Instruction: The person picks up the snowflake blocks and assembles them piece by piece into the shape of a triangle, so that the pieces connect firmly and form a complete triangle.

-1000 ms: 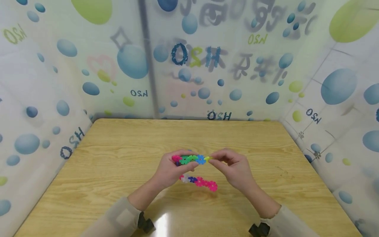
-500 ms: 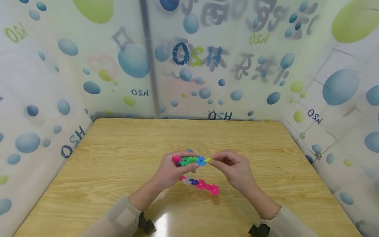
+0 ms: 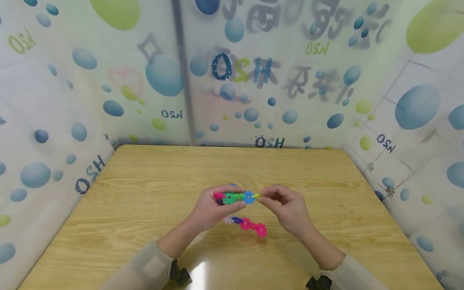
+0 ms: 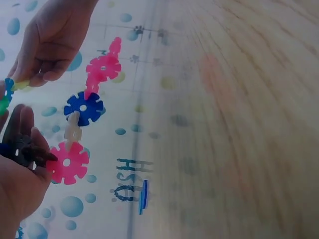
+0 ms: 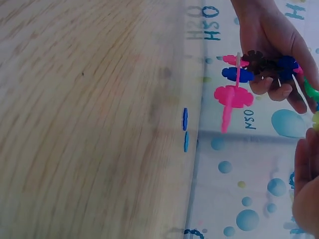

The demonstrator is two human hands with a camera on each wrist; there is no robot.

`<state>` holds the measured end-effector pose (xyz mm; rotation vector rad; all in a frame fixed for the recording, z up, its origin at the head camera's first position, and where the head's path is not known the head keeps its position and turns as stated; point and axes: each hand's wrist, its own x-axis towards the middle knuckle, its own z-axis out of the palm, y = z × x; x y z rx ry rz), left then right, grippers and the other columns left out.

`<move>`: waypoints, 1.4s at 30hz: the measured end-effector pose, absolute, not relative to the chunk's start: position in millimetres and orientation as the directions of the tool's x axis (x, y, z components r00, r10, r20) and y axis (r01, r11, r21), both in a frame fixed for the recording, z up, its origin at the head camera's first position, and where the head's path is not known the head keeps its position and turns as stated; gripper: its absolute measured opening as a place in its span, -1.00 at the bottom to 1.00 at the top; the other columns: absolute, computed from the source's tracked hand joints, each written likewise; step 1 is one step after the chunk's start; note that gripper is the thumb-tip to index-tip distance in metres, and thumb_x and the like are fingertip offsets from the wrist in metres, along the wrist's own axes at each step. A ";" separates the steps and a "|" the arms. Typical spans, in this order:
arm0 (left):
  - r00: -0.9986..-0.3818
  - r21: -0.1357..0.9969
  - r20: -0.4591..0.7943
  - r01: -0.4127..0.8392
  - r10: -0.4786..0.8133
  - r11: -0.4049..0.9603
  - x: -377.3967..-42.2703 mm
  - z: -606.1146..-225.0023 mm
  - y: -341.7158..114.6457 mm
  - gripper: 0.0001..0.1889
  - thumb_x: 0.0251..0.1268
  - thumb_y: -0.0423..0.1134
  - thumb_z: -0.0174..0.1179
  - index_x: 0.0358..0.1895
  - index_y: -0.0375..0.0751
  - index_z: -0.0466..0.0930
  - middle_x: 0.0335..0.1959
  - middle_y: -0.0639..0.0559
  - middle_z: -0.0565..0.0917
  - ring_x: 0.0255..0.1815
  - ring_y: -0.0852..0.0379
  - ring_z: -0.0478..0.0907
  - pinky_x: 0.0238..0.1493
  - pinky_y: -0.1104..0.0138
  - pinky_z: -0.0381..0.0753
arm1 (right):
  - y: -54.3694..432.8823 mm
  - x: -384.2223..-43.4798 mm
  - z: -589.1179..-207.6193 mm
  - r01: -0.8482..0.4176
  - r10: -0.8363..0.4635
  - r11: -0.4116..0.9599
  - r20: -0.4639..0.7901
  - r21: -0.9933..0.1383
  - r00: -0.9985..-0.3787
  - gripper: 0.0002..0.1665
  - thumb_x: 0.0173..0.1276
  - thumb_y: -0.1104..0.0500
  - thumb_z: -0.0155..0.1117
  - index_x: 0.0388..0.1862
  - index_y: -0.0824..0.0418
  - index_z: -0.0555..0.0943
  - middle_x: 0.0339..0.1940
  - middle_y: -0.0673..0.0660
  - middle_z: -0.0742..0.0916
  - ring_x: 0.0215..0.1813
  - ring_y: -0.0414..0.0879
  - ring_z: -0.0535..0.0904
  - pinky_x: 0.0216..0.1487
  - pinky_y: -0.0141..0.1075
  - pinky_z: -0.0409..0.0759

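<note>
My left hand (image 3: 210, 207) holds a chain of interlocking plastic flower discs above the table, thumb in front and fingers behind. Green discs (image 3: 229, 198) and a light blue disc (image 3: 248, 197) run along its grip towards the right. My right hand (image 3: 288, 207) pinches a yellow disc (image 3: 257, 195) at the blue disc's edge. From the left hand's underside hangs the rest of the chain: black discs (image 4: 24, 149) lie against the palm, then come a pink disc (image 4: 69, 164), a white disc (image 4: 73, 130), a dark blue disc (image 4: 83, 109) and further pink discs (image 4: 103, 68).
Two blue discs, one dark (image 5: 185, 119) and one lighter (image 5: 186, 142), lie flat on the wooden table (image 3: 163, 169) beyond the hands. Printed curtains (image 3: 232, 108) with blue and green spots enclose the table at the back and sides.
The dangling pink end swung slightly down and right, then back a little. The held part of the chain shifted slightly right. Both hands keep their hold.
</note>
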<state>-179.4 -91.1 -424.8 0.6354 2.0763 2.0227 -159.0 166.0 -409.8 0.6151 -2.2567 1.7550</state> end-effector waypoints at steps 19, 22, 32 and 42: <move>-0.846 0.864 0.299 0.436 0.442 0.251 -178.9 -392.9 -89.3 -0.53 0.36 -0.14 0.58 0.30 0.02 0.74 0.07 0.09 0.81 -0.08 0.15 0.74 -0.04 0.34 0.80 | 168.0 -164.3 -398.3 -0.521 -0.215 0.241 0.478 -0.819 -0.852 -0.84 0.47 0.38 0.49 -0.06 0.19 0.80 -0.16 0.10 0.82 -0.20 -0.19 0.72 -0.08 -0.41 0.77; -0.843 0.845 0.305 0.454 0.442 0.284 -179.8 -391.2 -87.2 -0.56 0.35 -0.09 0.59 0.26 0.04 0.78 0.09 0.11 0.82 -0.06 0.17 0.73 -0.04 0.34 0.80 | 163.8 -165.1 -394.8 -0.524 -0.232 0.243 0.475 -0.817 -0.849 -0.82 0.46 0.39 0.50 -0.04 0.19 0.81 -0.15 0.10 0.83 -0.21 -0.18 0.71 -0.10 -0.38 0.77; -0.893 0.921 0.180 0.301 0.412 0.249 -182.9 -391.3 -92.7 -0.62 0.40 -0.09 0.56 0.23 0.05 0.80 0.07 0.09 0.83 -0.16 0.06 0.73 -0.15 0.34 0.79 | 161.3 -174.3 -390.5 -0.473 -0.284 0.196 0.412 -0.859 -0.866 -0.84 0.55 0.31 0.44 0.04 0.21 0.80 -0.08 0.14 0.84 -0.13 -0.11 0.74 -0.04 -0.36 0.79; -0.921 0.971 0.076 0.156 0.383 0.183 -188.6 -389.9 -107.4 -0.63 0.45 -0.06 0.52 0.26 0.10 0.77 -0.18 -0.05 0.84 -0.45 -0.02 0.63 -0.51 0.31 0.68 | 168.4 -214.9 -409.9 -0.244 -0.246 0.314 0.169 -0.918 -0.954 -0.71 0.65 0.00 0.38 0.11 0.15 0.80 -0.03 0.30 0.82 -0.02 0.13 0.76 0.03 -0.21 0.81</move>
